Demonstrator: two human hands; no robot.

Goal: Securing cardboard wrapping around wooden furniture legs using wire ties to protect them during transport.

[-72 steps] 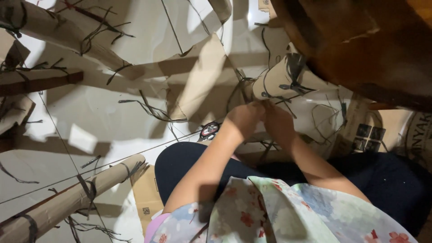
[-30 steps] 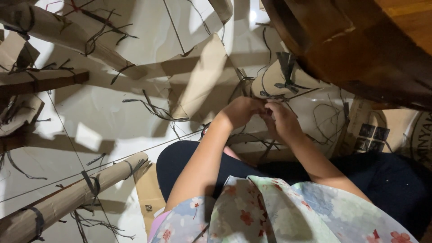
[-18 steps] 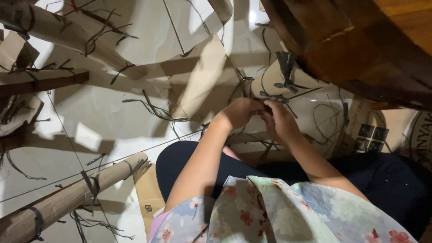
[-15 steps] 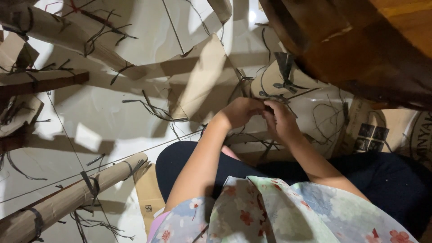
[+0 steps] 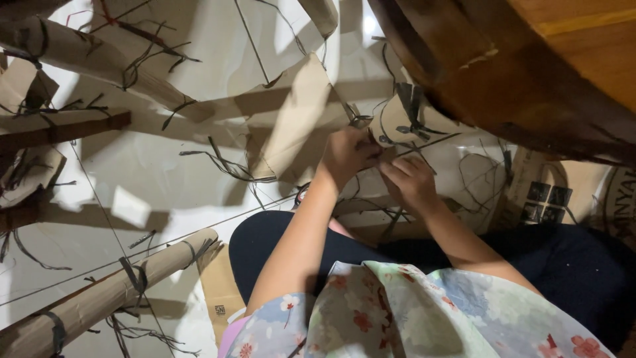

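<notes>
- Pinching a thin dark strap (image 5: 424, 140) between thumb and fingers, the left hand (image 5: 346, 154) is seen closed on it just above the lap, at mid-frame.
- The right hand (image 5: 412, 182) is held just beside the left, fingers curled shut; the same strap appears to run into it, but exactly what is gripped cannot be told.
- A rolled cardboard tube (image 5: 397, 119) is lying directly behind both hands, touching or nearly touching them, with dark strap ends knotted on it.
- A flat folded piece of cardboard (image 5: 291, 126) is propped just left of the left hand.
- Dark trousers (image 5: 278, 245) and a floral garment (image 5: 411, 311) are seen near the camera, below the forearms.
- Loose dark strap offcuts (image 5: 225, 162) are scattered over the white tiled floor (image 5: 132, 199) to the left.
- A bound cardboard roll (image 5: 112, 292) with dark bands is lying at the near left, well apart from the hands.
- More bound rolls (image 5: 86, 56) are lying at the far left.
- A dark wooden furniture edge (image 5: 503, 86) is seen at the far right, above the hands.
- A printed cardboard box (image 5: 550, 195) is resting on the floor to the right.
</notes>
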